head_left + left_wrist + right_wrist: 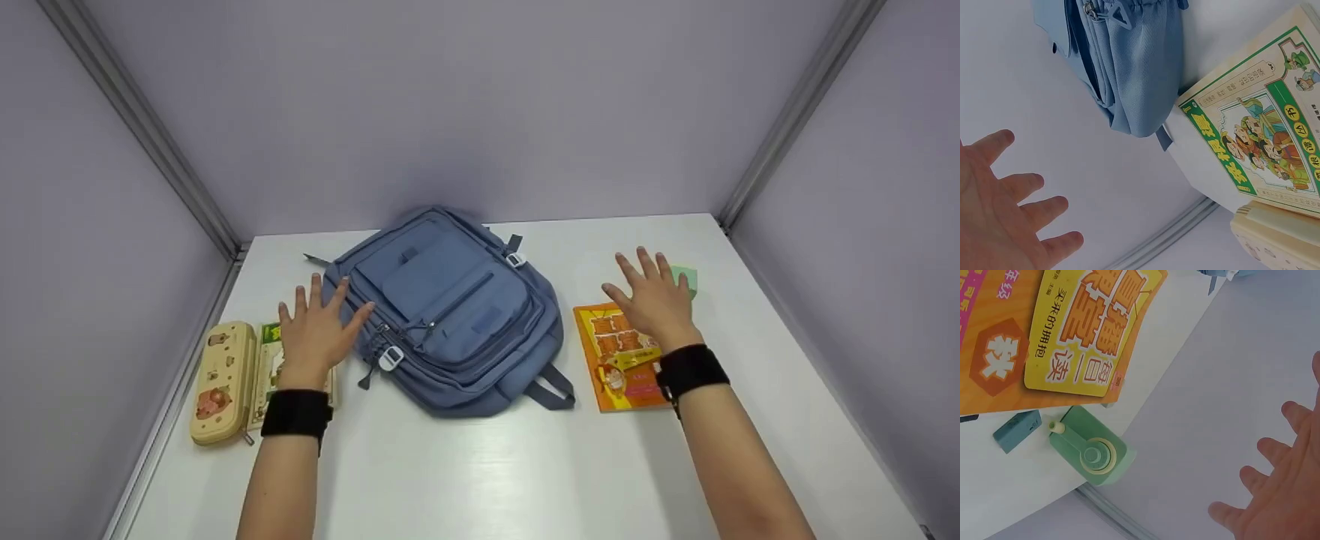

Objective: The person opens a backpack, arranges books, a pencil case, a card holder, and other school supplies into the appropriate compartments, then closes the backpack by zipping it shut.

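Note:
A blue backpack [457, 307] lies on the white table, its front pocket facing up. My left hand [316, 337], fingers spread, hovers by the backpack's left side and holds nothing. Below it is a cream-and-green illustrated book [1258, 129], partly hidden by the hand in the head view. Beside that book lies a cream pencil case [225, 382] with cartoon prints. On the other side, my right hand [658, 307] is spread above an orange-and-yellow book [611, 375], holding nothing. A green pump bottle [1081, 439] stands past that book, mostly hidden by the hand in the head view.
A small teal block [1018, 431] lies near the pump bottle. Pale panels [480, 112] enclose the table's back and sides, with metal posts [150, 127] at the corners. One backpack strap loop [551, 390] extends toward the orange book.

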Available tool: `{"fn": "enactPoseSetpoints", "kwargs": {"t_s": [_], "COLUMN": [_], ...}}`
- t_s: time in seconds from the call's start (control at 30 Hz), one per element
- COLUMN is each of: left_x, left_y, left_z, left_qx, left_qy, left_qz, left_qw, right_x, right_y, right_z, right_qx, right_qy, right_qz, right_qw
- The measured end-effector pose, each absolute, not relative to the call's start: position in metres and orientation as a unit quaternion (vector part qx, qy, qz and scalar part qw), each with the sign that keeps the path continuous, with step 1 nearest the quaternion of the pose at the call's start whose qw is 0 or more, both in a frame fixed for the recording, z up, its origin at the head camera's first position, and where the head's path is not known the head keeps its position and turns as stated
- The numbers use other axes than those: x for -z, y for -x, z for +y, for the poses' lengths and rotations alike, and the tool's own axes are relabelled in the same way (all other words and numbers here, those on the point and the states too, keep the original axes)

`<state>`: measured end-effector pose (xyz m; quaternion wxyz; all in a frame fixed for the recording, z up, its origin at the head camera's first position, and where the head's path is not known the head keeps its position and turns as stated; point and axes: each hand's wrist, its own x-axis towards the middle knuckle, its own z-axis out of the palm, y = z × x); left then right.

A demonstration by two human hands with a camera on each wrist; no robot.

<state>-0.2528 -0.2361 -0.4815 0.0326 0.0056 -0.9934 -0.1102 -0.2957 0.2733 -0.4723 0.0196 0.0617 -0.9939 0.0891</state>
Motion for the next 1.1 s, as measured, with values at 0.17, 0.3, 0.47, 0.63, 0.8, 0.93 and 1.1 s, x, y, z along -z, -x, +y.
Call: {"fn": "enactPoseSetpoints", "kwargs": {"t_s": [0.17,0.3,0.47,0.63,0.8,0.93,1.1], "left_x": [0.484,0.488,0.498,0.509,0.52,0.533,0.547], "left_y": [0.252,0.252,0.25,0.247,0.245,0.242,0.234], "left_z": [-0.232,-0.227,-0.22,-0.213,-0.202,-0.185,-0.167], "left_qx": [0.119,0.118,0.119,0.14,0.158,0.182,0.187], "left_qy": [0.004,0.008,0.011,0.02,0.017,0.021,0.033], "left_qz": [-0.992,-0.992,-0.991,-0.989,-0.987,-0.983,-0.981], "left_qw": [0.039,0.047,0.058,0.05,0.035,-0.001,-0.031], "right_x": [0.481,0.49,0.503,0.513,0.521,0.531,0.541], "right_y": [0.297,0.295,0.292,0.293,0.294,0.29,0.279], "right_z": [0.259,0.242,0.213,0.192,0.182,0.183,0.187], "right_qx": [-0.12,-0.148,-0.143,-0.109,-0.084,-0.087,-0.098], "right_qy": [-0.115,-0.151,-0.178,-0.217,-0.248,-0.252,-0.245], "right_qz": [-0.986,-0.974,-0.969,-0.966,-0.962,-0.96,-0.96], "right_qw": [-0.031,-0.077,-0.097,-0.087,-0.078,-0.089,-0.096]}}
